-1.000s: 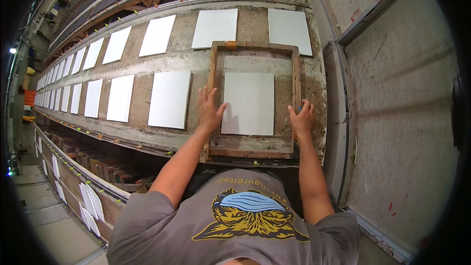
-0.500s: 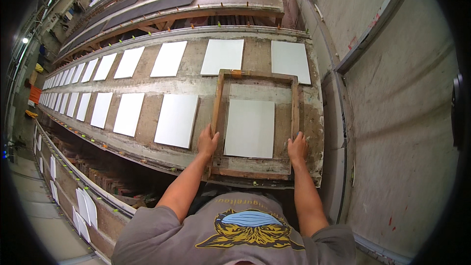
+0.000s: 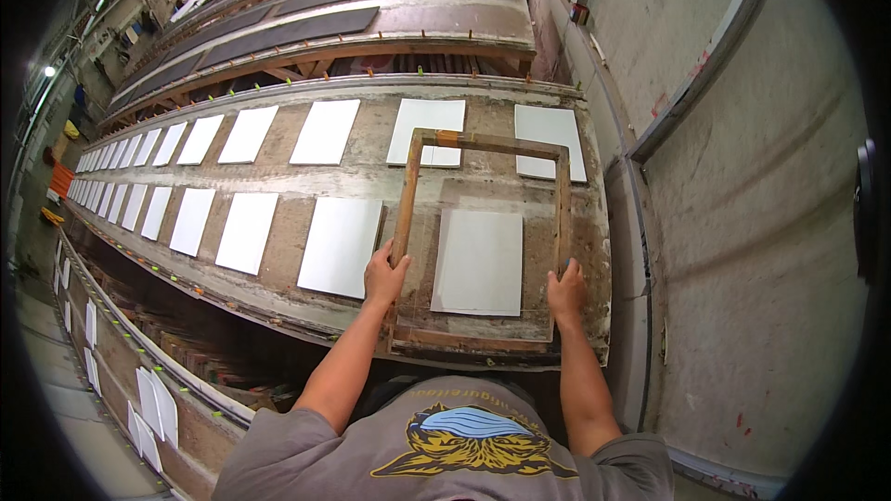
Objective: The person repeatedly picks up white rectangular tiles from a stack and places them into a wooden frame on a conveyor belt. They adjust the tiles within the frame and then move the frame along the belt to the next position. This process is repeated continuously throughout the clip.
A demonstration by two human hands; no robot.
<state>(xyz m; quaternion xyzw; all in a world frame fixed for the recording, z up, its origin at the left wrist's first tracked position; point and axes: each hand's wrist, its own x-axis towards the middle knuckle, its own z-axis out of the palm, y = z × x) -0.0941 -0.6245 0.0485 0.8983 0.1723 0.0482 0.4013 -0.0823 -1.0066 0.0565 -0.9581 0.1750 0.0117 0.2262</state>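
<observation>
Both my hands hold a wooden screen frame (image 3: 406,199) with a see-through mesh. My left hand (image 3: 384,276) is closed round its left rail and my right hand (image 3: 565,289) round its right rail. The frame's far end looks lifted off the long table, while its near rail (image 3: 469,340) sits low by the table's front edge. Below the mesh lies a white rectangular panel (image 3: 479,264). The far rail crosses in front of two far-row white panels, one on the left (image 3: 436,118) and one on the right (image 3: 549,119).
White panels run in two rows along the long table (image 3: 306,178) to the far left. Beyond stand further tables with dark strips (image 3: 288,37). A bare wall (image 3: 742,223) rises on the right. Behind my left elbow is another table edge with several white panels (image 3: 147,399).
The frame's far end has risen and now overlaps more of the far-row panels. My hands keep their grip on both rails. The whole view has tipped slightly.
</observation>
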